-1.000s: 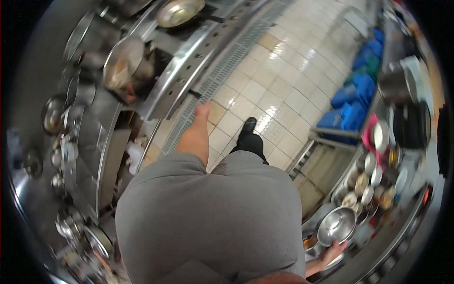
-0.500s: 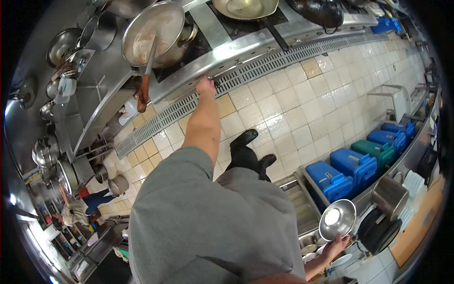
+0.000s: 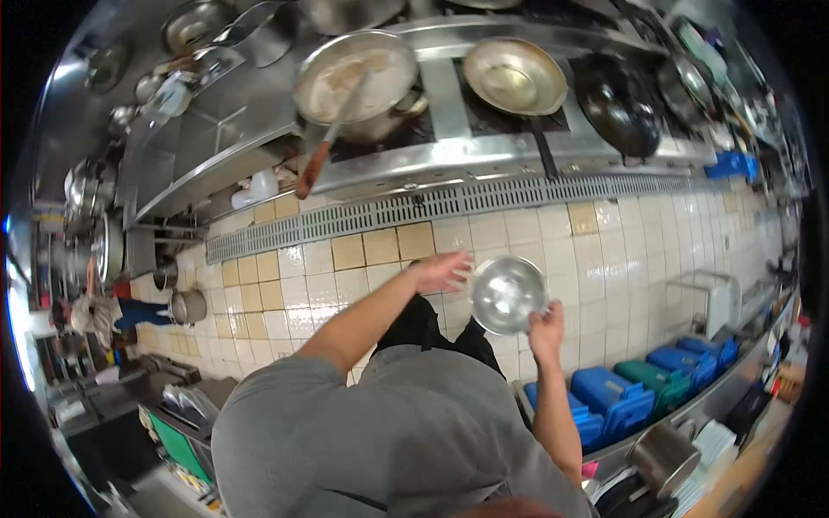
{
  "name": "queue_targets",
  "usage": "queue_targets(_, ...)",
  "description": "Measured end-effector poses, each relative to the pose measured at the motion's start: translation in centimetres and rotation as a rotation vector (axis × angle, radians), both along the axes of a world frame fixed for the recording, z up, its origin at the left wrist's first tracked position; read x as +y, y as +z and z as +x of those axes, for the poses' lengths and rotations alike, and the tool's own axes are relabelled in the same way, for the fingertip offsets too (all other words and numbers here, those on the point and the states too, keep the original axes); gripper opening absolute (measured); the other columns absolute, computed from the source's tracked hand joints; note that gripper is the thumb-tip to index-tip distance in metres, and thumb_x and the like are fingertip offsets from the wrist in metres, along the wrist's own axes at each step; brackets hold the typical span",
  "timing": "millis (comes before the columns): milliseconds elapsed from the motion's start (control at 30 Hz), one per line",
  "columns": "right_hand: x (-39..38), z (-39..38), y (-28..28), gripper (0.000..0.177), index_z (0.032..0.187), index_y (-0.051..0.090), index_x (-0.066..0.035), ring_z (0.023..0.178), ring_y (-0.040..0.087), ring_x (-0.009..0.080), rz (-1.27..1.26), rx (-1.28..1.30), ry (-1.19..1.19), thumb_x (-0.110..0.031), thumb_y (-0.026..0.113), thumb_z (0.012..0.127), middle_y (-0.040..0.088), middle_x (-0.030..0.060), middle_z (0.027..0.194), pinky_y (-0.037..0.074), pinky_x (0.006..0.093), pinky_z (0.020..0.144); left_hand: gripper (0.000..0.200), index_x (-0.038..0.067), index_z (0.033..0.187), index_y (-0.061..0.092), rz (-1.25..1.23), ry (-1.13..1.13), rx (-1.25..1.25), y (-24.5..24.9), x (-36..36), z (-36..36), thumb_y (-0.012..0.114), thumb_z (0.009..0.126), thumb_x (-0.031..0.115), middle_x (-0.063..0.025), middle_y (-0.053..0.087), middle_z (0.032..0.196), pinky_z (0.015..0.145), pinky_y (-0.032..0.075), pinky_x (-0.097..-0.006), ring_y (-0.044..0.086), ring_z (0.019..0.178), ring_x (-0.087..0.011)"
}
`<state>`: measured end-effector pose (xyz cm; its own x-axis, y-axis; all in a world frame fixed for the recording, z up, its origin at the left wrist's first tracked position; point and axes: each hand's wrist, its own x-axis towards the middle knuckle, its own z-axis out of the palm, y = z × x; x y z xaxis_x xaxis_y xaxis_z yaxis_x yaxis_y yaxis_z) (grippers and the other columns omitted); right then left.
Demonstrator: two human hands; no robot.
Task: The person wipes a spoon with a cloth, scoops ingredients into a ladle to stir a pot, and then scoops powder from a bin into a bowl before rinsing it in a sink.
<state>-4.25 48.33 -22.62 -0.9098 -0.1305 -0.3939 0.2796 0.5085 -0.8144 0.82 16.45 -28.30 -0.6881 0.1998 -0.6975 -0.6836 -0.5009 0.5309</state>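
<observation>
A shiny metal bowl (image 3: 503,298) is held over the tiled floor, its hollow side facing me. My right hand (image 3: 546,328) grips it by the lower right rim. On the bowl's other side my left hand (image 3: 442,272) has its fingers spread and holds nothing, close to the left rim. Ahead on the stove, a large pot (image 3: 371,91) contains a pale brownish liquid, and a wooden-handled utensil (image 3: 328,142) leans out over its front edge. To its right is a frying pan (image 3: 515,78) with a black handle pointing towards me.
A dark wok (image 3: 620,108) sits right of the pan. A floor grating (image 3: 389,210) runs along the stove's foot. Blue and green lidded bins (image 3: 613,401) line my right. At far left another person (image 3: 104,315) is near a pot (image 3: 187,306). A white stool (image 3: 712,302) stands far right.
My left hand has left the stove's front edge and come back towards the bowl, its fingers spreading. My right hand has brought the bowl from the right-hand counter to in front of me.
</observation>
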Motion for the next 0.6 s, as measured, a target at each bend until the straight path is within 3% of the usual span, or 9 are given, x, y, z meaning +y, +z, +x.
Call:
queue_targets(67, -7.2, -2.1, -2.7, 0.032, 0.112, 0.049, -0.001, 0.06, 0.053, 0.0145, -0.03, 0.27, 0.351, 0.0, 0.056, 0.081, 0.057, 0.0078, 0.078, 0.042, 0.0326, 0.05, 0.061, 0.008, 0.139, 0.044, 0.056, 0.047, 0.007, 2.5, -0.8, 2.1, 0.051, 0.097, 0.052, -0.0087, 0.05, 0.139, 0.098, 0.047, -0.0474, 0.052, 0.123, -0.0219)
queue_targets(133, -15.4, -3.0, 2.9, 0.029, 0.108, 0.052, 0.002, 0.073, 0.059, 0.0249, 0.072, 0.089, 0.456, -0.005, 0.059, 0.081, 0.06, 0.0184, 0.083, 0.048, 0.0384, 0.067, 0.059, 0.005, 0.138, 0.045, 0.319, 0.499, 0.093, 2.2, -3.4, 3.2, 0.054, 0.097, 0.047, -0.0111, 0.056, 0.13, 0.096, 0.05, -0.046, 0.058, 0.115, -0.0246)
queue_targets(233, -23.4, -5.0, 4.6, 0.047, 0.119, 0.052, 0.005, 0.092, 0.062, 0.0298, 0.196, 0.325, 0.885, -0.021, 0.068, 0.083, 0.063, 0.0241, 0.101, 0.049, 0.0358, 0.081, 0.049, 0.003, 0.136, 0.048, 0.072, 0.478, 0.165, -0.9, -11.1, 5.8, 0.06, 0.096, 0.028, -0.0132, 0.06, 0.125, 0.093, 0.052, -0.0403, 0.064, 0.106, -0.0238)
queue_targets(300, -32.2, -5.3, 8.9, 0.073, 0.134, 0.042, 0.007, 0.108, 0.06, 0.0317, -0.207, 0.207, 0.641, -0.038, 0.071, 0.085, 0.058, 0.0269, 0.121, 0.047, 0.0358, 0.091, 0.046, 0.002, 0.135, 0.049, -0.043, 0.392, 0.172, -3.3, -15.4, 6.3, 0.06, 0.095, 0.022, -0.0137, 0.059, 0.125, 0.093, 0.052, -0.0377, 0.064, 0.106, -0.0231)
queue_targets(400, -45.1, -4.3, 18.2, 0.097, 0.149, 0.017, 0.002, 0.106, 0.06, 0.0257, -0.487, -0.495, 0.423, -0.041, 0.074, 0.084, 0.047, 0.0187, 0.137, 0.05, 0.0434, 0.088, 0.036, 0.001, 0.126, 0.059, -0.384, 0.239, 0.127, -3.5, -18.9, 4.8, 0.057, 0.09, 0.008, -0.0094, 0.068, 0.108, 0.093, 0.051, -0.0381, 0.064, 0.105, -0.0235)
queue_targets(467, -50.9, -4.7, 16.2, 0.047, 0.118, 0.047, 0.004, 0.08, 0.065, 0.022, -0.623, -0.803, 0.338, -0.021, 0.071, 0.087, 0.059, 0.0117, 0.094, 0.054, 0.0379, 0.068, 0.038, 0.001, 0.127, 0.059, -0.825, -0.03, 0.136, -0.6, -19.4, 2.0, 0.055, 0.09, 0.007, -0.0118, 0.066, 0.116, 0.097, 0.048, -0.0356, 0.062, 0.109, -0.0233)
queue_targets(533, -52.4, -4.2, 15.9, 0.023, 0.1, 0.049, 0.001, 0.065, 0.062, 0.0201, -0.518, -0.593, 0.293, -0.01, 0.065, 0.087, 0.054, 0.0063, 0.074, 0.052, 0.0344, 0.055, 0.039, 0.005, 0.128, 0.059, -0.873, 0.121, 0.49, -2.9, -19.6, -0.6, 0.055, 0.09, 0.009, -0.0132, 0.063, 0.123, 0.099, 0.046, -0.0361, 0.059, 0.112, -0.0225)
queue_targets(567, -52.0, -3.6, 16.6, 0.025, 0.107, 0.049, 0.002, 0.055, 0.056, 0.0175, -0.349, -0.4, 0.261, -0.007, 0.062, 0.088, 0.053, 0.0065, 0.07, 0.048, 0.0323, 0.048, 0.038, 0.006, 0.128, 0.06, -0.542, 0.439, 0.449, -1.7, -19.1, -1.0, 0.057, 0.09, 0.011, -0.0137, 0.062, 0.126, 0.099, 0.045, -0.0365, 0.058, 0.114, -0.0224)
queue_targets(600, -50.9, -3.0, 17.7, 0.025, 0.107, 0.049, 0.002, 0.055, 0.056, 0.0175, -0.331, -0.395, 0.26, -0.007, 0.062, 0.088, 0.053, 0.0065, 0.07, 0.048, 0.0323, 0.048, 0.038, 0.006, 0.125, 0.061, -0.461, 0.419, 0.442, -4.1, -19.8, -2.6, 0.058, 0.089, 0.015, -0.0143, 0.063, 0.124, 0.097, 0.046, -0.0365, 0.059, 0.113, -0.023)
